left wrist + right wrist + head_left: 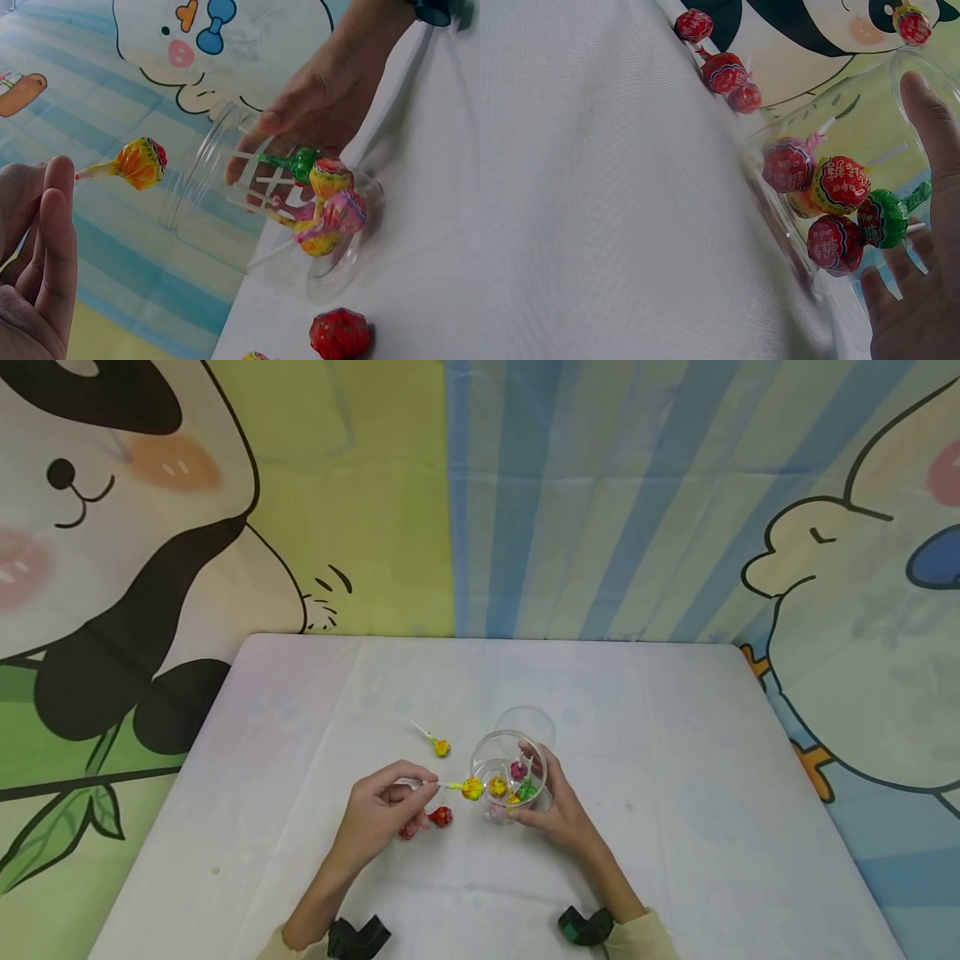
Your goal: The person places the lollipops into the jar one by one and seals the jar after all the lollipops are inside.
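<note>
"What are your hands doing?"

"My left hand (384, 806) pinches the white stick of a round lollipop in yellow wrapping (472, 788), held near the mouth of a clear, see-through cylindrical jar (482, 770). My right hand (564, 814) grasps that jar round its side, down at the white cloth-covered table (675, 760), with several wrapped lollipops inside."

"What could go wrong?"

"I'd say the ball could snag on the rim if it came in too low, and then the stick might twist free, because I have only its end. A hard bump could tip the jar too, should my right hand slacken. And my left hand is close to the loose red-wrapped lollipops (441, 816); a dipping wrist could send one rolling."

"Does one view tell you more than another?"

"From my head, the ball seems almost against the jar; the left wrist view shows a gap between them. It also shows white sticks inside, near the shiny green-wrapped lollipop (304, 165). The right wrist view counts three loose red or pinkish balls, where my head view gives me two. Only the head view shows the whole of another yellow lollipop (441, 747), its stick pointing up and left."
</note>
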Action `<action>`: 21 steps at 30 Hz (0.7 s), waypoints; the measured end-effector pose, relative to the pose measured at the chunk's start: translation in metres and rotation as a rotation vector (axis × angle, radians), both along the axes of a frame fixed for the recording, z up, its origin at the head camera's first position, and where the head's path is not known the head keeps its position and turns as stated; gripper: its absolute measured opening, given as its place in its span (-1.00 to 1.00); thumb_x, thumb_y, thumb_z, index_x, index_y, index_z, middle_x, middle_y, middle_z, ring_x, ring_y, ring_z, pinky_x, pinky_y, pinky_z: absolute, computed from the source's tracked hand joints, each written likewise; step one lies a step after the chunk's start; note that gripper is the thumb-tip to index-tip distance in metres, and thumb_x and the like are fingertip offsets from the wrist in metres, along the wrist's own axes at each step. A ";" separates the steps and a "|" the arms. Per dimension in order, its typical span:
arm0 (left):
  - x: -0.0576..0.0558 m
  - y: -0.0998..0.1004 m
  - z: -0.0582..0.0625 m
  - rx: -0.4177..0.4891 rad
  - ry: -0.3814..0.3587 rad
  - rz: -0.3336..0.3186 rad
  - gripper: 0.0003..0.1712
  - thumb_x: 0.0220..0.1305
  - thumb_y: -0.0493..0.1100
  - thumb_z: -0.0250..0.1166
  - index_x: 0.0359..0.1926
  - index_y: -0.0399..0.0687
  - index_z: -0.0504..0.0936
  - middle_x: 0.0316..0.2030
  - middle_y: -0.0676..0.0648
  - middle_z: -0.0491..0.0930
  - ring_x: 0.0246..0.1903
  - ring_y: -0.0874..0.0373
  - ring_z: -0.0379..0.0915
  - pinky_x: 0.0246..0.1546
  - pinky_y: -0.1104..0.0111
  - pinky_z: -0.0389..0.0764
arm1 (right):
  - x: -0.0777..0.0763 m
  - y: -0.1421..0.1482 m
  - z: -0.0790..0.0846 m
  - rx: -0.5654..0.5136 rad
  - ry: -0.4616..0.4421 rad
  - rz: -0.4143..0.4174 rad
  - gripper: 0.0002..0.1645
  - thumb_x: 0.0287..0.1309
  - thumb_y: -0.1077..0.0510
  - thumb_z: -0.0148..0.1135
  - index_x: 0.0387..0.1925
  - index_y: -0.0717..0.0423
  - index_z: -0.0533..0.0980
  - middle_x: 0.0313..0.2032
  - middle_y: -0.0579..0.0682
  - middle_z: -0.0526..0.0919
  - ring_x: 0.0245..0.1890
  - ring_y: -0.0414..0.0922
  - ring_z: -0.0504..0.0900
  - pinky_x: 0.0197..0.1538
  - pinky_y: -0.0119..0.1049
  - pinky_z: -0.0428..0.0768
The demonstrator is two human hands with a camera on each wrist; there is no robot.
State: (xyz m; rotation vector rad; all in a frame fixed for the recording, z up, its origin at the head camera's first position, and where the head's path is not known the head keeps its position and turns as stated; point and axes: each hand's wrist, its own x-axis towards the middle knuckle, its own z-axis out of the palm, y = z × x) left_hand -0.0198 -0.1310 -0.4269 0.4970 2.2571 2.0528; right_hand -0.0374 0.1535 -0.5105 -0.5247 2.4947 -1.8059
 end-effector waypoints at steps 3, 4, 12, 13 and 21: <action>-0.009 0.011 0.004 -0.034 -0.026 0.008 -0.83 0.27 -0.20 0.31 -0.14 -0.15 0.63 -0.67 -0.15 0.60 -0.68 0.01 0.53 -0.70 0.32 0.49 | 0.000 0.000 0.000 -0.002 -0.014 -0.004 0.18 -0.11 0.19 0.53 0.46 -0.14 0.03 0.42 0.03 0.27 0.45 -0.25 0.20 0.46 -0.41 0.15; -0.012 0.015 0.005 -0.049 -0.045 0.010 -0.82 0.27 -0.16 0.32 -0.14 -0.12 0.64 -0.68 -0.14 0.60 -0.68 -0.02 0.52 -0.72 0.35 0.45 | 0.000 0.000 0.001 -0.002 -0.022 -0.005 0.18 -0.11 0.19 0.53 0.46 -0.14 0.03 0.42 0.03 0.26 0.45 -0.23 0.20 0.47 -0.34 0.15; -0.031 0.038 0.003 -0.227 -0.045 0.048 -0.81 0.23 0.02 0.34 -0.16 0.14 0.67 -0.50 -0.02 0.67 -0.66 0.20 0.55 -0.76 0.46 0.29 | 0.004 -0.004 0.015 0.007 -0.041 -0.002 0.17 -0.11 0.25 0.51 0.46 0.03 0.03 0.42 0.12 0.27 0.44 0.08 0.22 0.46 -0.09 0.15; -0.031 0.040 0.003 -0.245 -0.042 0.053 -0.81 0.23 0.02 0.34 -0.16 0.15 0.67 -0.44 0.01 0.68 -0.66 0.23 0.54 -0.76 0.46 0.30 | 0.005 -0.006 0.020 0.008 -0.041 -0.001 0.16 -0.11 0.27 0.51 0.45 0.09 0.03 0.41 0.15 0.27 0.43 0.11 0.22 0.46 -0.10 0.16; -0.033 0.055 0.008 -0.396 0.058 0.071 -0.83 0.21 -0.09 0.37 -0.18 0.04 0.72 -0.35 0.08 0.72 -0.78 0.36 0.40 -0.83 0.46 0.28 | 0.008 -0.008 0.037 0.023 -0.015 -0.004 0.13 -0.12 0.33 0.48 0.42 0.25 0.04 0.38 0.24 0.29 0.40 0.18 0.25 0.42 0.03 0.18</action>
